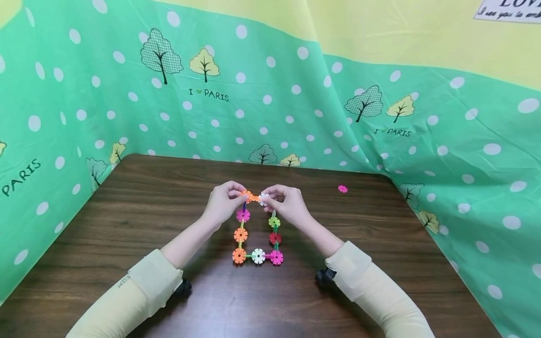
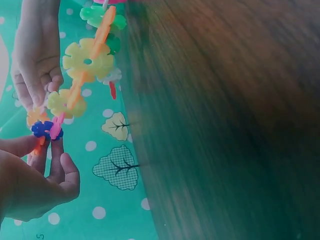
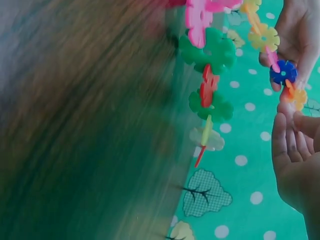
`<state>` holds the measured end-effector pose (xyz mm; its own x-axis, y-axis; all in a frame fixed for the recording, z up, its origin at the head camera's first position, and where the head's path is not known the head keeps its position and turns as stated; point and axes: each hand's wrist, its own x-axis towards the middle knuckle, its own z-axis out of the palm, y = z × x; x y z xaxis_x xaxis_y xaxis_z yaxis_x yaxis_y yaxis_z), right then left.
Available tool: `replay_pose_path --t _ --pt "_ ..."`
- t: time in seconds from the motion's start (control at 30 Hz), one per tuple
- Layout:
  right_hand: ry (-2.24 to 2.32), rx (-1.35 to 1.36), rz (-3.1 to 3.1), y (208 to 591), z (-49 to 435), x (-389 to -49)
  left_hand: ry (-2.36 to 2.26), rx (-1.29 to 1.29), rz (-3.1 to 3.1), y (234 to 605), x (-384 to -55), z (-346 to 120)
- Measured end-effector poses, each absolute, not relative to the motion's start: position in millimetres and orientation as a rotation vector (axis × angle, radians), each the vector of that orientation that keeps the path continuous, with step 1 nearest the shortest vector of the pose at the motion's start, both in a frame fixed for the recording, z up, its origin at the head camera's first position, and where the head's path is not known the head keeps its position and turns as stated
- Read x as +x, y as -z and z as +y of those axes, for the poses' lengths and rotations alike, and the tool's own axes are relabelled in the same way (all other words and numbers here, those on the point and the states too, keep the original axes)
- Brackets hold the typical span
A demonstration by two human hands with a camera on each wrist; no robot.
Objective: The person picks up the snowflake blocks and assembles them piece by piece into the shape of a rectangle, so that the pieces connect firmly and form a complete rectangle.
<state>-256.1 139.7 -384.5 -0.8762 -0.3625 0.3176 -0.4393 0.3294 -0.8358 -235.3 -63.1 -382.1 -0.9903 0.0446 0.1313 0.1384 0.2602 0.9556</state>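
Observation:
Notched plastic flower discs are linked into a rectangular chain on the table. At its far left corner my left hand [image 1: 223,203] pinches an orange disc [image 1: 247,195] beside a blue disc [image 2: 42,129]. My right hand [image 1: 290,204] pinches a white disc [image 1: 263,199], which meets the orange pieces between both hands. Down the left side run a pink disc [image 1: 243,215] and orange discs [image 1: 240,234]. A white disc [image 1: 258,256] sits mid near side. The right side has a red disc [image 1: 275,238] and a lime disc [image 1: 274,221]; its far end, a thin red piece [image 3: 200,156], stands apart from my right fingers.
A loose pink disc [image 1: 343,188] lies toward the back right of the dark wooden table [image 1: 169,188]. Behind the table hangs a green dotted cloth [image 1: 287,103] printed with trees. Dark wrist devices [image 1: 324,277] show under the sleeves.

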Motion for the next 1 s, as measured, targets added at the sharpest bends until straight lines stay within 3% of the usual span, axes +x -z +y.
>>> replay_pose_path --t 0.4,1.0 --pt "-1.348 0.867 -2.526 371.6 174.6 -266.2 1.916 -0.190 -2.443 380.4 -237.9 -64.8" --pt "-0.957 0.679 -2.660 358.1 261.6 -286.3 1.949 -0.219 -2.481 387.7 -243.5 -71.6"
